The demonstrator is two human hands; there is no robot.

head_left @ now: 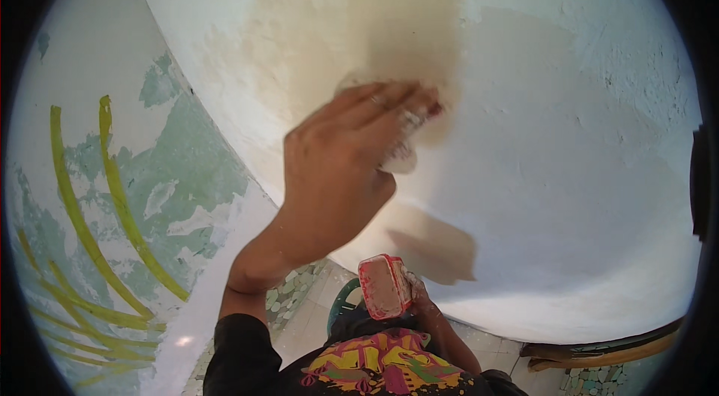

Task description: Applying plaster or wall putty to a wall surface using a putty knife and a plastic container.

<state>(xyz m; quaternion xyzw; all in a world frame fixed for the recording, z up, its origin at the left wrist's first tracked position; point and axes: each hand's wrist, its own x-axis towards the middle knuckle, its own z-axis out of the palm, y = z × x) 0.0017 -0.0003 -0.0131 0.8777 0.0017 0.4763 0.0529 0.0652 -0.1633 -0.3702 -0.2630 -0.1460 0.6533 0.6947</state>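
My left hand (337,156) is raised against the white wall (539,134), fingers closed over a pale, smeared pad (401,158). Whether the pad is a sponge or a flat scraper I cannot make out, since the hand covers most of it. Around and above the fingers spreads a damp-looking beige patch (322,36) on the wall. Lower down, close to my body, my right hand (419,295) grips a red rectangular tub (384,287) by its side. Pale brownish stuff shows inside the tub, and whitish smears coat its rim and my fingers.
To the left, past a corner, stands a patchy green and white wall (187,149) with yellow-green painted stripes (120,194). Below are floor tiles with pebble pattern (288,295) and a dark green curved object (341,302). A brown wooden edge (599,355) lies at lower right.
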